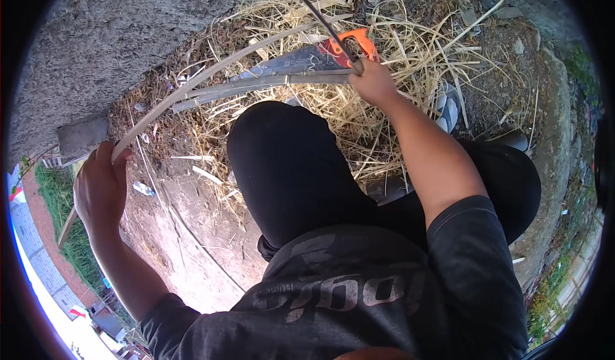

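Note:
My left hand (102, 184) is closed around a long, pale bamboo strip (211, 71). The strip arches up and right over the ground, and its other end sticks out below the hand. In my right hand (375, 84) is the grip end of a long, narrow, dark knife (325, 23), pointing up and left across the strip's far end. Beneath the knife lies a handsaw (282, 63) with an orange handle and a dark blade. Beside the saw, split bamboo pieces (256, 85) run leftward from near my right hand.
Curly bamboo shavings (410, 58) cover the ground ahead. A rough grey stone wall (122, 46) rises at the far left. My black-clothed knee (282, 161) is between my arms. A grey-and-white shoe (448, 107) shows right of my forearm. A thin dark strip (202, 248) lies on the dirt.

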The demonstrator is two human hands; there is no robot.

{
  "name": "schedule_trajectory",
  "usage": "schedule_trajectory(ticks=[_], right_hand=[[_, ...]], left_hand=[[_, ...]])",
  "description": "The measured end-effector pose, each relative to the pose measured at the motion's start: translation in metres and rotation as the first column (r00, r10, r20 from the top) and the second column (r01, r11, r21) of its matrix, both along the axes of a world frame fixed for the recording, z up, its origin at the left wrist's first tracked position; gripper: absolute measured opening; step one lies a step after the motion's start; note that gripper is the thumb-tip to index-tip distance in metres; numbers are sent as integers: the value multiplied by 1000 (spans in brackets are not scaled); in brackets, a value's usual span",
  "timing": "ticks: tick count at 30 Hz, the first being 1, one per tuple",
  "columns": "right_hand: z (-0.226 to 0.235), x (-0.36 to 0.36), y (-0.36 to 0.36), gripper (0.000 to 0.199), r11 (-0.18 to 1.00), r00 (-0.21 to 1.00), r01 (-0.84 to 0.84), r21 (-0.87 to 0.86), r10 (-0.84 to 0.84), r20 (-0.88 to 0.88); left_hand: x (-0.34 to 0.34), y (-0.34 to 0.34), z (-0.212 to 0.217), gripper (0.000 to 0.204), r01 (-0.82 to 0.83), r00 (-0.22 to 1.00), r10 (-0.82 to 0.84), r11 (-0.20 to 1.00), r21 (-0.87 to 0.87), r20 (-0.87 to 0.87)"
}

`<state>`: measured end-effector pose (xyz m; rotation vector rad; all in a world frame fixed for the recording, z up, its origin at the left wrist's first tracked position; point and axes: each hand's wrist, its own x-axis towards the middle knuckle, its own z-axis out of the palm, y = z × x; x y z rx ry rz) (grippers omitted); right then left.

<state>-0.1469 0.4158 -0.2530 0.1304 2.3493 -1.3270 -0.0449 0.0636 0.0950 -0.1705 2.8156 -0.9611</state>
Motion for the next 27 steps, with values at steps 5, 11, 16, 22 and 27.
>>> schedule_trajectory(ticks=[5, 11, 16, 22, 27], right_hand=[[35, 6, -50, 27, 948, 937, -315, 47, 319, -142], [-59, -13, 1, 31, 980, 999, -22, 196, 27, -24], [-20, 4, -22, 29, 999, 989, -13, 36, 18, -145], [23, 16, -57, 19, 958, 953, -283, -48, 275, -126], [-23, -4, -2, 28, 971, 985, -161, 177, 169, -29]], left_hand=[[-2, -1, 1, 37, 37, 999, -37, 999, 19, -21], [4, -2, -14, 36, -5, 1000, 6, 999, 35, -22], [10, -4, -16, 35, -43, 999, 44, 997, 57, -24], [6, -7, -15, 34, 22, 999, -19, 997, 67, -44], [20, -10, -26, 32, 30, 997, -21, 993, 118, -78]])
